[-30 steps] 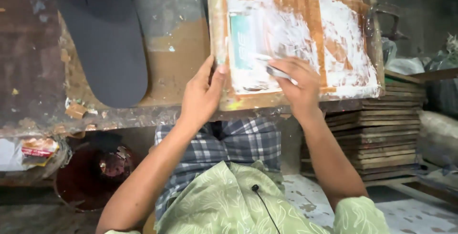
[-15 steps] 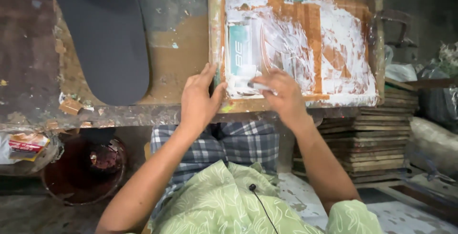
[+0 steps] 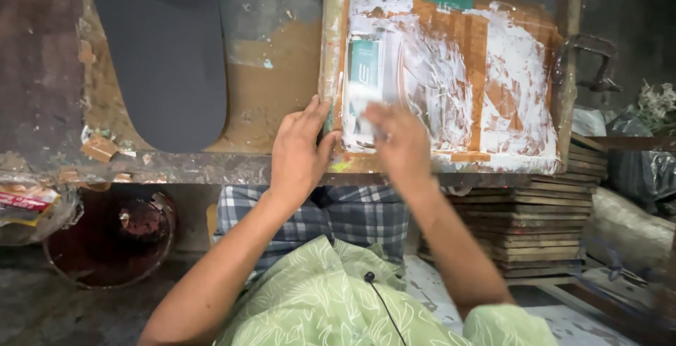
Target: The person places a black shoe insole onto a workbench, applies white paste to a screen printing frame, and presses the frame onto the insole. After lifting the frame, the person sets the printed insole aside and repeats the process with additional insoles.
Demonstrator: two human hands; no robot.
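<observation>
Wooden frame (image 3: 332, 71) lies on the desk (image 3: 274, 99). Left hand (image 3: 299, 152) lies flat, open on its left rail; right hand (image 3: 398, 141) is blurred inside it, grip unclear.

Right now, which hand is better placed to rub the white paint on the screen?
Probably the right hand: it is already over the white-smeared mesh inside the wooden screen frame. The left hand lies on the frame's left rail, fingers flat, seemingly steadying it.

Right hand (image 3: 398, 141) blurred; its grip on anything is unreadable.
</observation>
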